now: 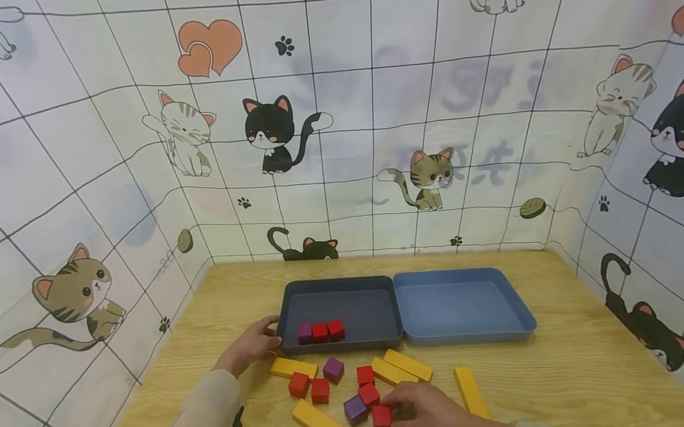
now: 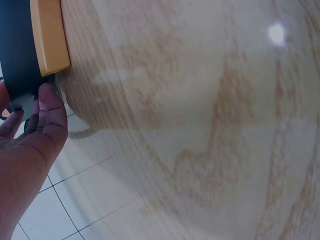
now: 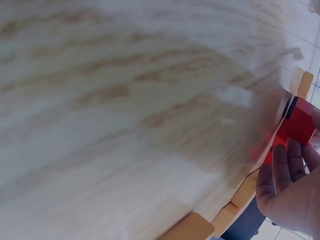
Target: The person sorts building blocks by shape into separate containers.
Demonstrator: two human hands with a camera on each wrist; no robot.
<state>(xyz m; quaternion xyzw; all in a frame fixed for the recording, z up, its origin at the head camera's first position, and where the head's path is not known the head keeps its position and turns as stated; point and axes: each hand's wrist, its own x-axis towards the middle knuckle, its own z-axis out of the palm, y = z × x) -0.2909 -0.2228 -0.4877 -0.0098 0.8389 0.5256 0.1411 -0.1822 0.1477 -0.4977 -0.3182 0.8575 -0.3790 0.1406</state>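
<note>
Left of centre, low in the frame, my left hand curls its fingers around the left edge of the dark tray. In the tray's lower left stand a purple cube and two red cubes in a row; I take those three as done. Most remains, I judge: across the lower centre, on the counter, lie two more purple cubes, four loose red cubes and four yellow bars. At bottom centre my right hand pinches the gripped red cube; whether it is lifted I cannot tell. Right of centre, I see no blocks in the blue tray. Below it lies a fifth yellow bar.
</note>
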